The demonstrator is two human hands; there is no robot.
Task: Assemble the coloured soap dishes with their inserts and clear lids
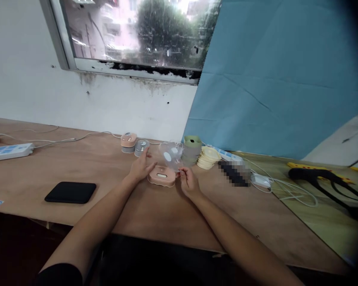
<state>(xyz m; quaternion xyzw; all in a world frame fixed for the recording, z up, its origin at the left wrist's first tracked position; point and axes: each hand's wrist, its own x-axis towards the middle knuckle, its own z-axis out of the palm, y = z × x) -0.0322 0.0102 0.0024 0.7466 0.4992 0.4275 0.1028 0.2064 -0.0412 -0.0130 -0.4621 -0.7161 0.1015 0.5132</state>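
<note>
A pink oval box (162, 182) with a slot in its top lies on the table between my hands. My left hand (141, 167) is at its left edge, fingers apart and holding nothing that I can see. My right hand (189, 183) pinches the rim of a clear plastic cover (173, 158), tilted up just behind the pink box. Beyond my left fingers sit a grey box (141, 148) and a pink box (128, 139) stacked on a grey one.
Behind the cover stand green and grey containers (192, 151), with stacked pale yellow pieces (208, 158) beside them. A black flat case (71, 192) lies left. Power strips (14, 151), white cables and a white adapter (260, 180) are around. Black straps (322, 178) lie far right.
</note>
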